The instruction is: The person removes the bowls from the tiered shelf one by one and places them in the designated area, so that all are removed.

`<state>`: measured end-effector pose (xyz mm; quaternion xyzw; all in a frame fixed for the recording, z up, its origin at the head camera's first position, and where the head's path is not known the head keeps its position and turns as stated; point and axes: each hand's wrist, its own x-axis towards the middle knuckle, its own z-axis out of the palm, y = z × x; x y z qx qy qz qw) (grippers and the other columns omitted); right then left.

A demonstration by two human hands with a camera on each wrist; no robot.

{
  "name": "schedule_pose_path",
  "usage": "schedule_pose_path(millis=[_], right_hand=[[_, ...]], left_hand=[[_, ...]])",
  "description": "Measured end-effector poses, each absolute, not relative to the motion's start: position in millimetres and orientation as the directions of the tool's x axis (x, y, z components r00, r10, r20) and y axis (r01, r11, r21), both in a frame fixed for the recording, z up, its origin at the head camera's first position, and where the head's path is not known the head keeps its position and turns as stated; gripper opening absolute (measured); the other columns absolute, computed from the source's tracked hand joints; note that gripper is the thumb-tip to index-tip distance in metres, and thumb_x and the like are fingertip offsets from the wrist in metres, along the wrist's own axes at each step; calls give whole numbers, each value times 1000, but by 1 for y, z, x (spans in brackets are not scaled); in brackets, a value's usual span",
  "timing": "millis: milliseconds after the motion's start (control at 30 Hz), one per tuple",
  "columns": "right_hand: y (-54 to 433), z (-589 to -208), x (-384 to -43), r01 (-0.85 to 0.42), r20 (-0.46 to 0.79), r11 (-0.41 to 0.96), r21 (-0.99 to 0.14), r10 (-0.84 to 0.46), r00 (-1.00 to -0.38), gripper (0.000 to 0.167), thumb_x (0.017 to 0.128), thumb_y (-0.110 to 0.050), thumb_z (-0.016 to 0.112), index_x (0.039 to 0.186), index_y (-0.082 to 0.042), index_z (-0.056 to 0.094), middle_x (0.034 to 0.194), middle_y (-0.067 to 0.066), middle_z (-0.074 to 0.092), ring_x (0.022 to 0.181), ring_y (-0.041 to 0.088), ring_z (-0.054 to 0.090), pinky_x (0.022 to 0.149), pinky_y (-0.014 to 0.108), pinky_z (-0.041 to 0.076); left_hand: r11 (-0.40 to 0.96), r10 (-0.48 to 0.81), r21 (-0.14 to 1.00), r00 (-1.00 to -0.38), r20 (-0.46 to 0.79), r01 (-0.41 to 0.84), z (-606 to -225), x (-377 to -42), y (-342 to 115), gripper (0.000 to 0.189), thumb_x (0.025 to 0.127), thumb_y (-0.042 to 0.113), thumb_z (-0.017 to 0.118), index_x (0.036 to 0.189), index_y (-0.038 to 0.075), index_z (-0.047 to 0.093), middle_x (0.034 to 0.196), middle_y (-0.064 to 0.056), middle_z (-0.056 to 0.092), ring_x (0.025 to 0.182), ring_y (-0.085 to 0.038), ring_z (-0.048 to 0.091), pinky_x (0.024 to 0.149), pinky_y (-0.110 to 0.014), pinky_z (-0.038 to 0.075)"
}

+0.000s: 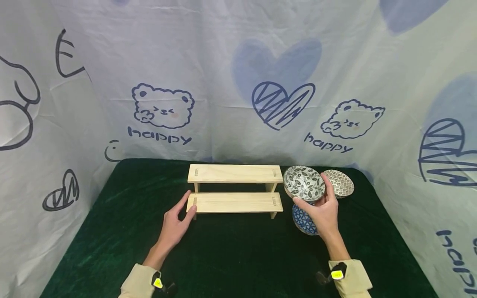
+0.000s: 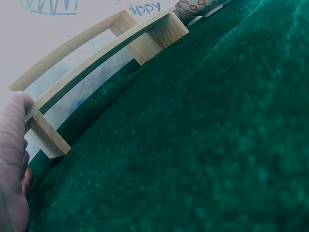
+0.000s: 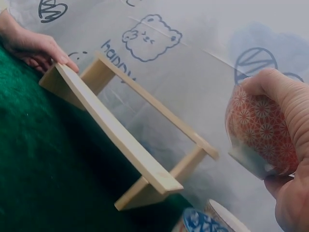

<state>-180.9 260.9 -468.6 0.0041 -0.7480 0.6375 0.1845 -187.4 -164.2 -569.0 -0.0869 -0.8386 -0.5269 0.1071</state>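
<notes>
My right hand (image 1: pixel 323 210) grips a small bowl (image 1: pixel 304 183) by its rim and side, beside the right end of a two-tier wooden stand (image 1: pixel 234 203). The bowl has a dark leaf pattern inside; its outer wall (image 3: pixel 258 130) shows red flowers in the right wrist view. The thumb and fingers of my left hand (image 1: pixel 174 225) hold the left end of the stand's lower tier. A blue-patterned bowl (image 1: pixel 303 219) sits below the held bowl, partly hidden by my right hand. Behind that hand is a bowl with a brown lattice pattern (image 1: pixel 340 183).
Dark green cloth (image 1: pixel 238 256) covers the table. A white printed curtain (image 1: pixel 223 82) rises close behind the stand and along both sides. At the top of the left wrist view, a bowl wall with red diamonds (image 2: pixel 198 7) shows beyond the stand.
</notes>
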Motion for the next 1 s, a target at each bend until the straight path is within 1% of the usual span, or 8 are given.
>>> schedule_pose_path(millis=[100,267,467,800,933,1000], right_hand=[[269,-471,-178,-237,283,198,-951,250,-926,103,81,8,84,164,-17,28,167,9,30,149,33,37,115,17,38],[280,-474,-170,-216,263,187,-958,289,-921,104,82,8,84,164,-17,27,165,11,32,148,32,38,115,16,38],[295,-480,-163,-186,244,198,-962,335,-910,105,81,7,85,164,-20,27,165,11,32,148,32,37,116,18,38],[321,-484,-154,-173,243,201,-964,409,-880,104,81,9,85,163,-19,28,164,10,31,147,31,37,115,18,38],[330,-488,-150,-131,224,232,-964,438,-870,104,82,5,85,163,-22,28,164,10,32,146,30,38,113,16,39],[335,-490,-148,-120,213,226,-967,454,-865,104,81,5,86,163,-23,28,164,9,32,145,29,38,112,15,40]], left_hand=[[436,35,862,-962,272,260,-569,-187,-164,62,106,35,63,160,9,43,164,-8,43,150,-33,41,121,-60,32],[442,34,859,-962,270,257,-569,-187,-165,62,107,34,63,159,8,43,164,-9,43,150,-34,41,121,-61,32],[434,30,865,-964,264,250,-569,-186,-165,62,106,34,63,160,9,43,164,-9,43,150,-34,41,121,-61,32],[434,34,863,-961,273,260,-567,-186,-164,62,107,34,63,159,8,43,164,-9,43,150,-33,41,121,-60,32],[434,34,865,-964,263,252,-568,-186,-164,62,107,34,62,160,9,43,164,-9,42,151,-32,41,122,-60,32],[432,32,868,-966,257,246,-567,-186,-164,62,107,35,62,160,9,43,164,-8,42,151,-32,41,122,-59,32]])
